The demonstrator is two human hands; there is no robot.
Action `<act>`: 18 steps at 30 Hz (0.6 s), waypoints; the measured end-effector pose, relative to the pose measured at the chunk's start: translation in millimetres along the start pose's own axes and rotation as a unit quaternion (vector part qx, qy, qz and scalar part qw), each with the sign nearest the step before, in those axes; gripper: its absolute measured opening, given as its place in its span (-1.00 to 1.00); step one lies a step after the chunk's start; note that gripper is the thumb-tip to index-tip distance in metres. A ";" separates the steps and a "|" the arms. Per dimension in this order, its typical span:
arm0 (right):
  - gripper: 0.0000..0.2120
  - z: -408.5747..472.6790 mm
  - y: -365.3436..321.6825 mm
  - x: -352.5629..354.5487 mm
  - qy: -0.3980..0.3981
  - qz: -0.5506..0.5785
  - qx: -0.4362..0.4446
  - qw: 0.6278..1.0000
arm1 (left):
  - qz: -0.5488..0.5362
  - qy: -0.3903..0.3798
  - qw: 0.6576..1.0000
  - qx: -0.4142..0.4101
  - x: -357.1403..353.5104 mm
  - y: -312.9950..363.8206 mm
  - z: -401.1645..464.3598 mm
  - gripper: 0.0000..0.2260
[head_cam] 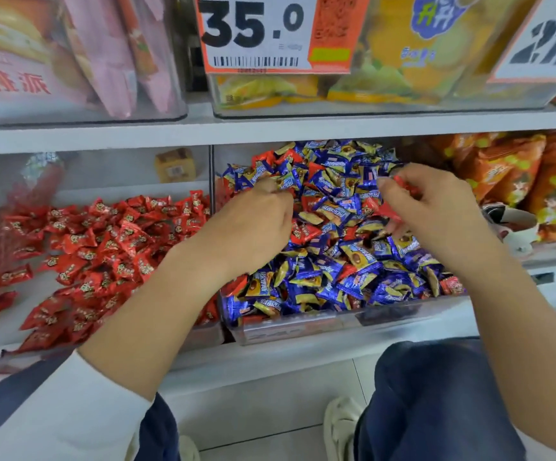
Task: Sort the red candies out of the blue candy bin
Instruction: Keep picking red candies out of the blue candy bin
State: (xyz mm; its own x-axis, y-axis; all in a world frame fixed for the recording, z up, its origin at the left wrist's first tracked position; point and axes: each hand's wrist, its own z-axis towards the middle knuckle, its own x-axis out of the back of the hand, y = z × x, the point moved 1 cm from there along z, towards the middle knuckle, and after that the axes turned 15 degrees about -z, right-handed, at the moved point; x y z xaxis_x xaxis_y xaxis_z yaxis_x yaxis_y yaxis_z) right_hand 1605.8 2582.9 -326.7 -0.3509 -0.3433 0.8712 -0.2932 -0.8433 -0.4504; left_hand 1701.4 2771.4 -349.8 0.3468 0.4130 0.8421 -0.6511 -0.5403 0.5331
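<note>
Fingers of right hand curled, pinching red candies above the far right part of the blue candy bin. Left hand curled knuckles-up in the pile near the bin's left wall; what it holds, cannot tell. Step: picking out reds. More reds show along the far edge. Next, likely: carry the handful over the left wall to the red bin

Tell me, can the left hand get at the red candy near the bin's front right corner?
Probably not easily: the left hand works the blue candy bin's left side, and the right hand is nearer that red candy.
</note>
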 end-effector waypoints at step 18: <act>-0.46 -2.7 8.4 -36.3 -0.152 -0.292 0.167 0.929 | 0.021 0.076 0.997 0.010 -19.8 -3.5 3.9 -0.85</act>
State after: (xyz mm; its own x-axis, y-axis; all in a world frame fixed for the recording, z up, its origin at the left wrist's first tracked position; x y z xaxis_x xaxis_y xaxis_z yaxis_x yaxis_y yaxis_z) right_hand 1613.7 2589.4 -362.7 0.0648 0.1556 0.9857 -0.0444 -0.9863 0.1586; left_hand 1699.5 2762.2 -368.0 0.2121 0.4943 0.8430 -0.6496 -0.5731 0.4995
